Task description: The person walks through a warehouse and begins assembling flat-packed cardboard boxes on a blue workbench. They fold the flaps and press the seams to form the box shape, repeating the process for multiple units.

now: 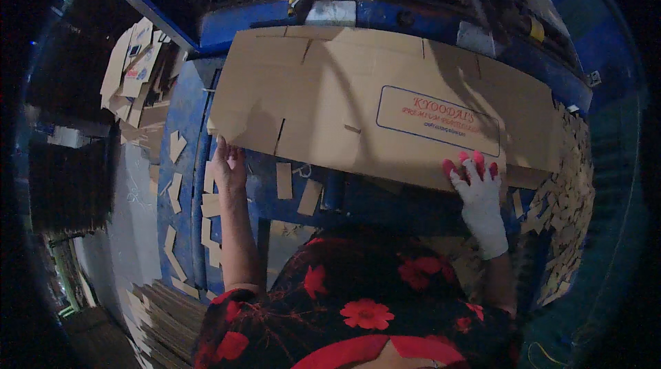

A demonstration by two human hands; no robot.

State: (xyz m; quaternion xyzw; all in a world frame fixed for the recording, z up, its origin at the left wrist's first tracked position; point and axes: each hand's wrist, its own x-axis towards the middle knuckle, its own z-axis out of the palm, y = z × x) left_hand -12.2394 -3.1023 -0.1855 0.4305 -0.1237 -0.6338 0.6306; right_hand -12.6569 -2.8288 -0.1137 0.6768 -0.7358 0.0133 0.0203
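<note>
A long flat cardboard box blank (275, 104) lies across the blue machine bed, with slots cut in its long edges and a blue-framed red print on its right half. My bare left hand (231, 162) grips its near left corner, fingertips partly hidden at the edge. On the near edge, further right, rests my right hand (478, 197) in a white glove with red fingertips. Its fingers are spread on top of the cardboard, below the printed frame.
The blue machine (385, 18) stands behind the blank. Small cardboard offcuts (175, 193) lie on the left, and a heap of scraps (568, 197) is at the right. Stacked cardboard sheets (169, 321) sit at lower left; more loose pieces (134, 73) are piled at far left.
</note>
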